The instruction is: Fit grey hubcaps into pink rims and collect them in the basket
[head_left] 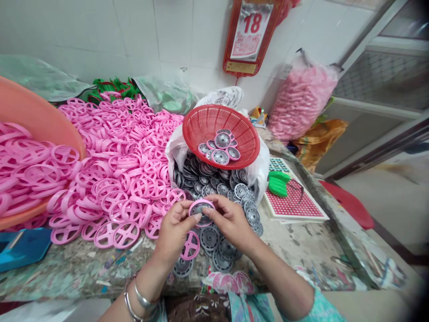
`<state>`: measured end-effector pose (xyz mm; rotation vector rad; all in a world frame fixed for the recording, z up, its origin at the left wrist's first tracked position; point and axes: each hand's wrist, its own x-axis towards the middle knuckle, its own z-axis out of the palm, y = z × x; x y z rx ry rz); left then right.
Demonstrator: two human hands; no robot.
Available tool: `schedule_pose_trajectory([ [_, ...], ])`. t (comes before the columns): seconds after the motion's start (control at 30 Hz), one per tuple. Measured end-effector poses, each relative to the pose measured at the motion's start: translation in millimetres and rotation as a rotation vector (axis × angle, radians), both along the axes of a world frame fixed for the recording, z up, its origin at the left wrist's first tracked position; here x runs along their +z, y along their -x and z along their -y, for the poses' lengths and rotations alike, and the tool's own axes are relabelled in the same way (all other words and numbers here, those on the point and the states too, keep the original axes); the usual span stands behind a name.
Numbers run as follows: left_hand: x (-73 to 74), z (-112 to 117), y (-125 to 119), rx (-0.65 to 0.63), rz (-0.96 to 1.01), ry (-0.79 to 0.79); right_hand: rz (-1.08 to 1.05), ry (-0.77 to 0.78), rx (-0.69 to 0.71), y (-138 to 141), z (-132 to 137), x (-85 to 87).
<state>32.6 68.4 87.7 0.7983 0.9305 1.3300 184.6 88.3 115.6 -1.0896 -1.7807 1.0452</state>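
Between both hands is a pink plastic wheel with a grey hubcap [202, 207] in it. My left hand [174, 229] grips its left edge, thumb on the grey face. My right hand [231, 222] pinches the right edge, its thumb also pressing on the hubcap. Just beneath my hands lie loose grey hubcaps [210, 238] and a single pink wheel [190, 246]. A white bag [175, 150] behind them spills more grey hubcaps. On top of it, a red mesh basket [194, 123] holds several pink wheels fitted with grey hubcaps [222, 140].
A large heap of pink wheels [124, 147] covers the left of the table, beside an orange basin [40, 105]. To the right are sticker sheets [295, 203] with a green plastic piece [279, 183] on top. A blue dustpan-like object [31, 246] sits at front left.
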Motion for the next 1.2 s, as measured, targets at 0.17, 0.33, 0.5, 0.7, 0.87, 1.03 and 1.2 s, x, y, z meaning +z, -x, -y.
schedule_pose_trajectory([
  [0.17, -2.7, 1, 2, 0.029, -0.027, 0.031, -0.071, 0.100, 0.028, 4, -11, -1.9],
  [0.33, 2.3, 2, 13, 0.061, -0.183, 0.060, -0.263, 0.052, -0.177, -10, -55, 25.9],
  [0.5, -6.3, 11, 36, 0.094, -0.472, 0.003, -0.161, -0.235, -0.341, -19, -59, 37.0],
  [0.7, -28.0, 39, 60, -0.133, -1.090, -0.237, 0.512, -0.315, 0.207, -19, -2, -2.0],
  [0.87, -37.5, 62, 54, -0.212, -1.305, -0.229, 0.925, -0.346, 0.249, -18, 26, -21.7],
  [1.03, -45.1, 58, 38, -0.110, -1.334, -0.143, 1.032, -0.278, 0.267, -13, 29, -25.9],
  [1.2, -46.3, 45, 31, -0.088, -1.324, -0.059, 0.861, -0.181, 0.176, -19, 21, -30.3],
])
